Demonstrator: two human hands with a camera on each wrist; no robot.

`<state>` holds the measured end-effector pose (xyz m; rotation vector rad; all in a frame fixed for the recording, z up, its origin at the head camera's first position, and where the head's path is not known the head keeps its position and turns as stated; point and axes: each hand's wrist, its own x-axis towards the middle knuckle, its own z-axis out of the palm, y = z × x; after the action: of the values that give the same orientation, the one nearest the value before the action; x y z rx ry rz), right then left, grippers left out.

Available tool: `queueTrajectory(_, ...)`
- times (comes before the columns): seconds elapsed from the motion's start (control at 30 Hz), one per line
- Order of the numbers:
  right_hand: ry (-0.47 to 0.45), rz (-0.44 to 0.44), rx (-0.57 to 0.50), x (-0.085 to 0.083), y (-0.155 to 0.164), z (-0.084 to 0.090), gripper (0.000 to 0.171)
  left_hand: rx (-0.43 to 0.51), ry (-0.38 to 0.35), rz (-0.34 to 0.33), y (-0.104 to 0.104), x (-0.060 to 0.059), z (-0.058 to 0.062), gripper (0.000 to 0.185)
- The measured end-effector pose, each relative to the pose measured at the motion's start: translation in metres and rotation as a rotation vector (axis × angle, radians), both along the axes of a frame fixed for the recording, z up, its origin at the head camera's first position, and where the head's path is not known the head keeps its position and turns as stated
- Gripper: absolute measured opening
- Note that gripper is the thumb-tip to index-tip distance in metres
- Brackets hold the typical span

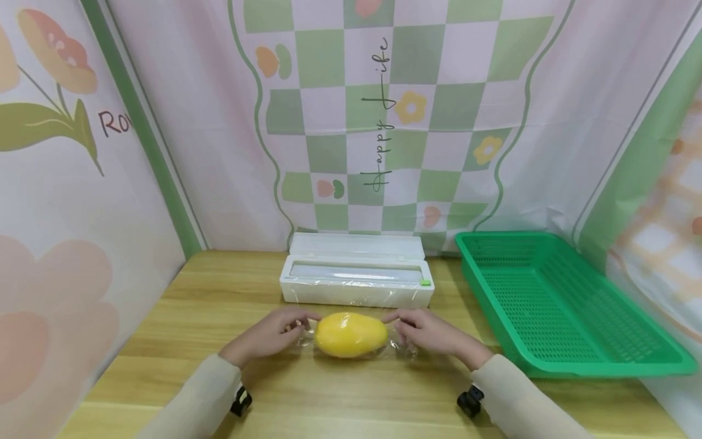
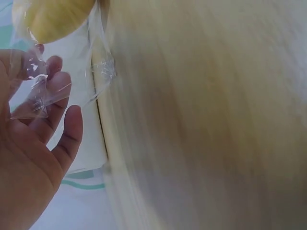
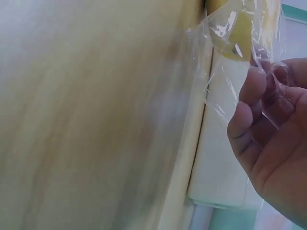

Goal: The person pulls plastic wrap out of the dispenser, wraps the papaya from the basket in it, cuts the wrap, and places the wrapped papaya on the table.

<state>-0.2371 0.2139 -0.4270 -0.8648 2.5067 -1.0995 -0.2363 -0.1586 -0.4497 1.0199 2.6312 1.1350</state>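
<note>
A yellow oval fruit (image 1: 351, 334) lies on the wooden table (image 1: 340, 402), wrapped in clear cling film (image 1: 403, 347). My left hand (image 1: 298, 326) pinches the film at the fruit's left end. At the right end my right hand (image 1: 397, 326) pinches the film too. In the left wrist view the film (image 2: 33, 91) lies across the fingers (image 2: 60, 91), with the fruit (image 2: 53, 17) just beyond them. In the right wrist view crumpled film (image 3: 230, 57) drapes over the curled fingers (image 3: 252, 86), and a bit of the fruit (image 3: 237, 36) shows through it.
A white cling film dispenser box (image 1: 356, 277) stands open right behind the fruit. A green perforated plastic basket (image 1: 554, 299) sits at the right. Patterned cloth walls close in the back and both sides.
</note>
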Motion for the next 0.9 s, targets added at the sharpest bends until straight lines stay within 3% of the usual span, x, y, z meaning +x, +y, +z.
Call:
queueTrajectory(0.23,-0.037,0.015,-0.007,-0.002,-0.005,-0.008,0.03,0.027,-0.058,0.009,0.004,0.001,-0.002,0.04)
queueTrajectory(0.53,-0.11,0.032,-0.096,0.005,-0.005,-0.005,0.019,0.081,-0.105,-0.038,0.01,0.006,0.002,0.042)
queueTrajectory(0.73,-0.113,0.054,-0.066,0.006,-0.002,-0.003,0.022,0.069,-0.16,-0.056,0.012,0.008,0.002,0.044)
queueTrajectory(0.9,-0.126,0.047,-0.044,0.004,-0.002,-0.005,0.023,0.057,-0.105,-0.084,0.017,0.007,0.001,0.056)
